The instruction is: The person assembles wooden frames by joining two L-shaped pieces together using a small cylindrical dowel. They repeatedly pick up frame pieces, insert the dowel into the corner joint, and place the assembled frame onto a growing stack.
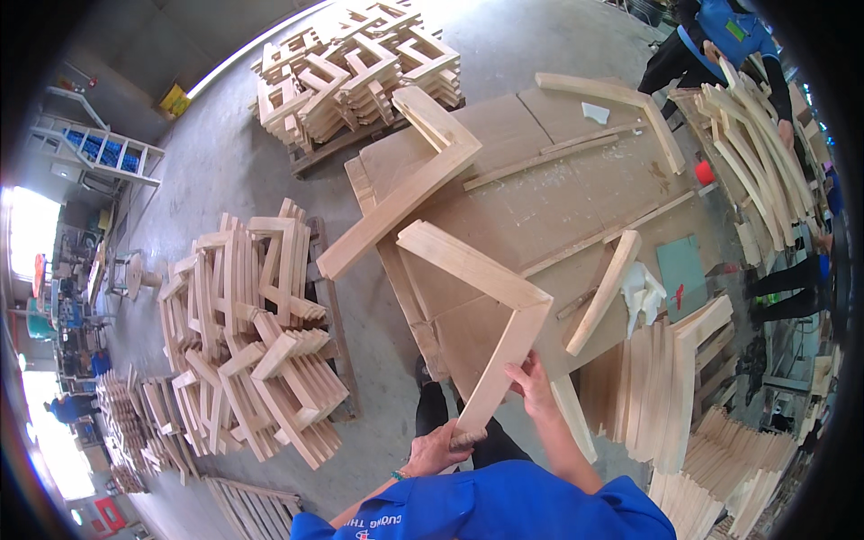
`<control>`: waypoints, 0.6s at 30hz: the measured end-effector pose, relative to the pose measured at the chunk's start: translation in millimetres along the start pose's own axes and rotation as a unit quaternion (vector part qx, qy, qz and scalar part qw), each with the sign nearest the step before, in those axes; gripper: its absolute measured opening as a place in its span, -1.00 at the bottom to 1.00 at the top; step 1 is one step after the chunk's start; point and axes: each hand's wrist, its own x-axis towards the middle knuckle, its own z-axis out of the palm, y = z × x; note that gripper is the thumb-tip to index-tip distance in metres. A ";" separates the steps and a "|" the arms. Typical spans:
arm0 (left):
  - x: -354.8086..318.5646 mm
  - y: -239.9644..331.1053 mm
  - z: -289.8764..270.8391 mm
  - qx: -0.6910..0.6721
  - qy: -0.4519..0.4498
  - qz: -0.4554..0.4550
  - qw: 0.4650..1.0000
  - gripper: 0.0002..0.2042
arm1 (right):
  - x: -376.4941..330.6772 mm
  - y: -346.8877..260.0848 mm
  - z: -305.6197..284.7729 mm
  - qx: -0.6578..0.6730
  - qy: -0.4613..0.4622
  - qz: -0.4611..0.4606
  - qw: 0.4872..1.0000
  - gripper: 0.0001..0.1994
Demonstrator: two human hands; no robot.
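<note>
At lower centre, the left hand is closed around the bottom end of a pale, L-shaped wooden frame; the right hand pinches the same leg's edge higher up. Beyond lies a brown cardboard-covered table. Farther, stacked pale angled wooden pieces fill the upper centre-left.

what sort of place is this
Probably a woodworking or furniture workshop: stacks of angled wooden frames, loose wooden pieces on a cardboard-covered work surface, and an angled piece held in the left hand and right hand.
</note>
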 end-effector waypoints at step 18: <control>201.9 57.3 -345.7 0.285 0.249 0.098 0.920 -0.29 | 229.6 -159.3 171.5 0.051 0.014 -0.129 0.990 -0.36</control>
